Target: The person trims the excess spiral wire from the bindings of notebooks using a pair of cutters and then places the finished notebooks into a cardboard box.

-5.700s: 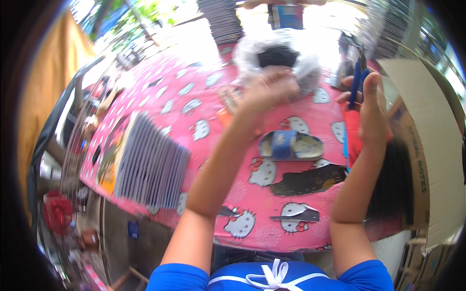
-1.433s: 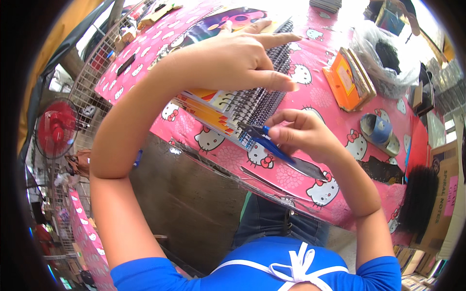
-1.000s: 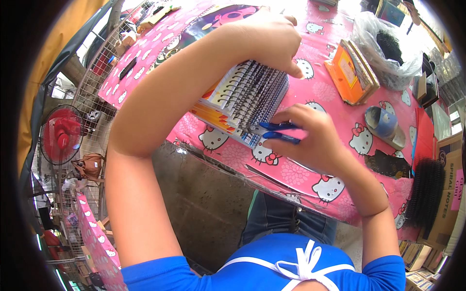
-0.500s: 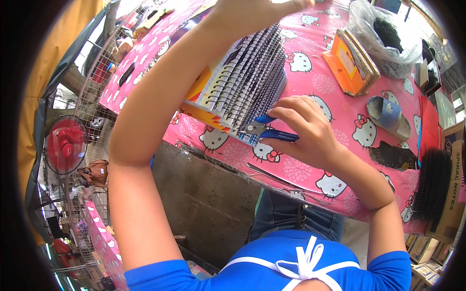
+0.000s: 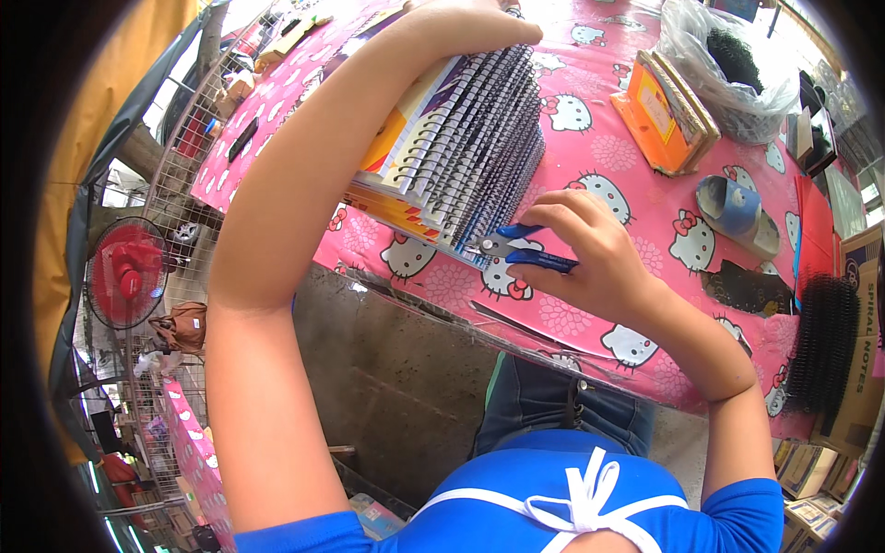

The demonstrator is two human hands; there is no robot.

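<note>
A stack of spiral notebooks (image 5: 461, 138) stands on the table, its dark wire coils facing right. In my right hand (image 5: 595, 249) is a pair of blue-handled cutting pliers (image 5: 498, 245), its handles spread between thumb and fingers. The jaws touch or nearly touch a coil end at the stack's near lower corner. My left arm reaches across the left side of the stack. At its far end, my left hand (image 5: 470, 26) lies over the top notebooks. One digit points right past the coils; the other fingers are mostly hidden.
The table has a pink cartoon-cat cover (image 5: 590, 184). To the right are an orange-covered book stand (image 5: 659, 120), a plastic bag (image 5: 737, 101) of black coils, a roll of tape (image 5: 737, 217), a bundle of black coils (image 5: 820, 346) and a cardboard box (image 5: 857, 341). A red fan (image 5: 127, 272) stands left.
My left hand has come down and drawn back left over the stack's far end. My right hand and the pliers have shifted slightly right, along the near coil ends.
</note>
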